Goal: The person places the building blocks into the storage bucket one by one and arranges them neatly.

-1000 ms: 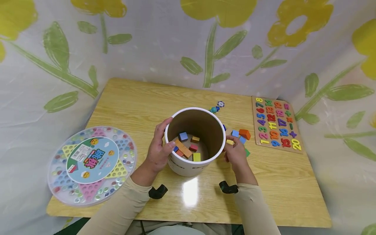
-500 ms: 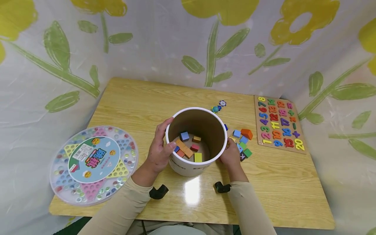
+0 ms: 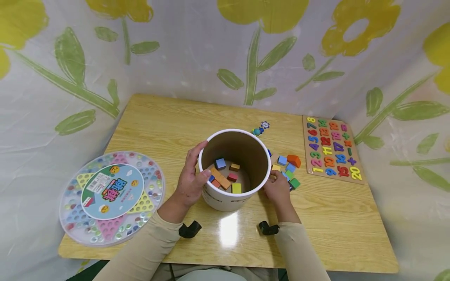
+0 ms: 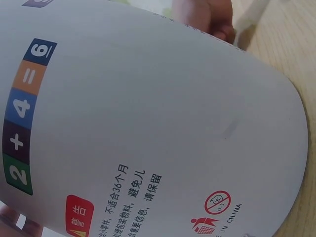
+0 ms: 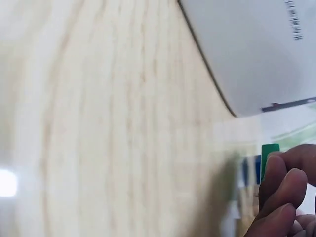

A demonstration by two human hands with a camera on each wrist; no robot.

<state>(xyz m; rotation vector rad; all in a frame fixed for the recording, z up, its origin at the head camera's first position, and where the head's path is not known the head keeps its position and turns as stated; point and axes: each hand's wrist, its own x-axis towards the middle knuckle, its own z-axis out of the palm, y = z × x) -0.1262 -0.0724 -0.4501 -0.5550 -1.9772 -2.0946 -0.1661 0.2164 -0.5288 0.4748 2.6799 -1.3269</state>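
Observation:
My left hand grips the near left side of a white cardboard bucket, thumb over the rim and fingers along the outer wall. Several wooden blocks lie on the bucket's floor, among them a yellow block, a long orange block and a blue block. Close against the bucket's right side is my right hand. In the right wrist view its fingertips pinch a small green block; the bucket hides the fingertips from the head view.
Loose blocks, including an orange-red block and a green block, lie right of the bucket. Behind it sits a small toy figure. A number board lies back right; a round marble game board lies left.
My right hand has moved from the bucket's rim down and inward beside its wall, uncovering more loose blocks. My left hand and the bucket stay in place.

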